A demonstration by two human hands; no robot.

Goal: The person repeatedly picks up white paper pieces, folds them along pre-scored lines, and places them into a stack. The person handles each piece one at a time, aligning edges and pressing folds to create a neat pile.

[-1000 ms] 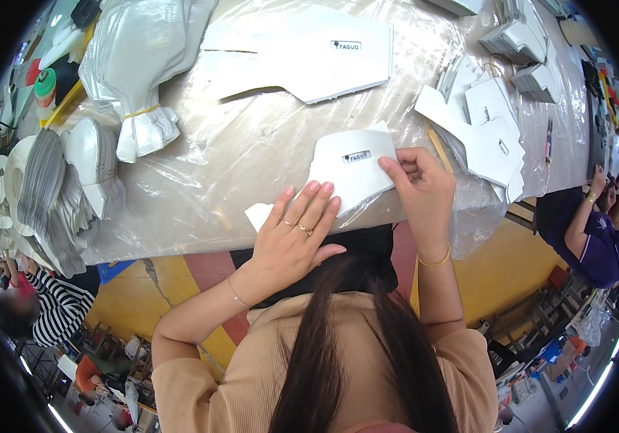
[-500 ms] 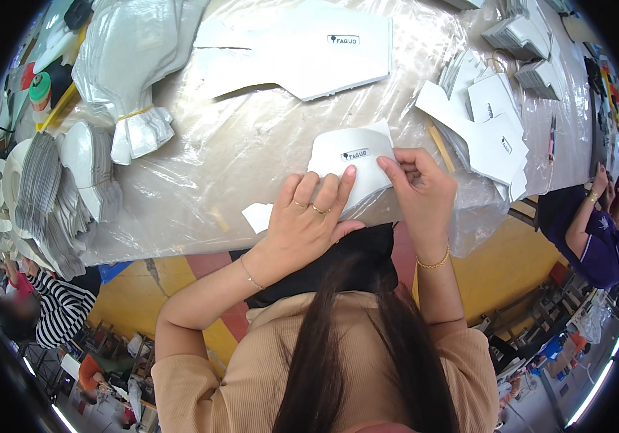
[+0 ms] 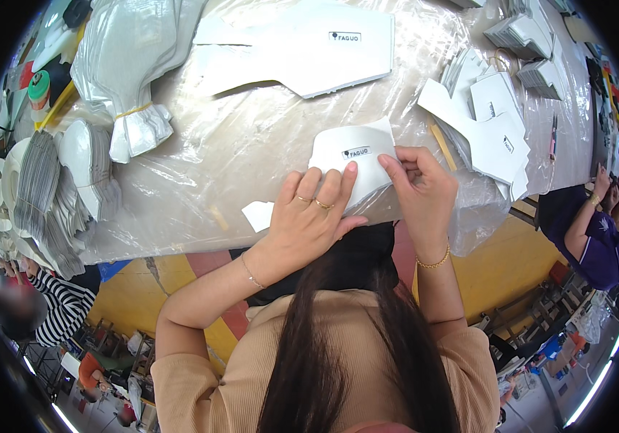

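A white cut shoe-upper piece [image 3: 363,148] with a small dark printed label lies near the table's front edge. Across its lower left part rests my left hand [image 3: 309,213], fingers stretched out and pressing down, with the index fingertip just below the label. At the piece's right edge my right hand [image 3: 423,177] pinches the material between thumb and curled fingers. A pointed white end [image 3: 257,216] sticks out to the left of my left hand; my fingers hide how it joins the piece.
Flat stacks of labelled white pieces [image 3: 309,54] lie ahead and others [image 3: 479,137] at right, by a wooden stick [image 3: 443,148] and a pen [image 3: 552,137]. Bundled pieces [image 3: 132,65] fill the left side. Clear plastic covers the table [image 3: 215,166]. A co-worker [image 3: 591,231] is at right.
Hardly anything differs. Both hands keep their places on the white piece, and the whole view has shifted very slightly.
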